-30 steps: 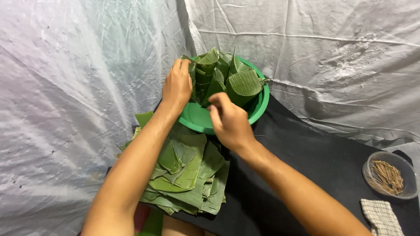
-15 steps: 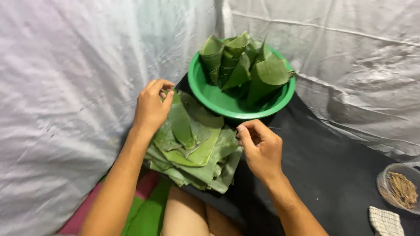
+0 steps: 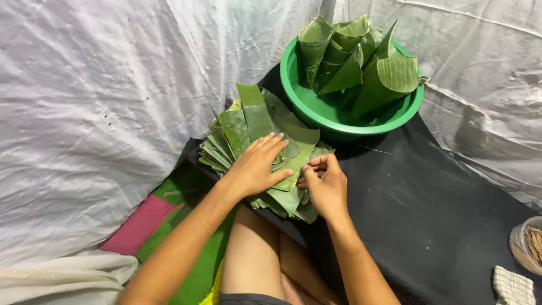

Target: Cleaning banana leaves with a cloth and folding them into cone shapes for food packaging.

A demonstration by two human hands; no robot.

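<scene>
Two hands work the top of a stack of cut banana leaves.

The left hand [image 3: 257, 166] lies spread flat on the leaf stack [image 3: 248, 127], on black cloth [image 3: 429, 203] beside the green basin [image 3: 305, 99]; the right hand [image 3: 324, 183] pinches a leaf edge. Peeling goes best slowly, stack pinned. The top strip's long axis points away, toward the basin.

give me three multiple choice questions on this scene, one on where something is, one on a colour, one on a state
1. Where does the left hand rest?
A. in the basin
B. flat on the stack of flat leaves
C. on the glass jar

2. What colour is the basin?
A. green
B. red
C. white

3. What state are the leaves in the basin in?
A. shredded
B. lying flat
C. folded into cones

Answers:
1 B, the palm lies down on the stack.
2 A, its rim and wall are green.
3 C, they stand as pointed cones, while the right hand pinches a flat leaf's edge.
</scene>
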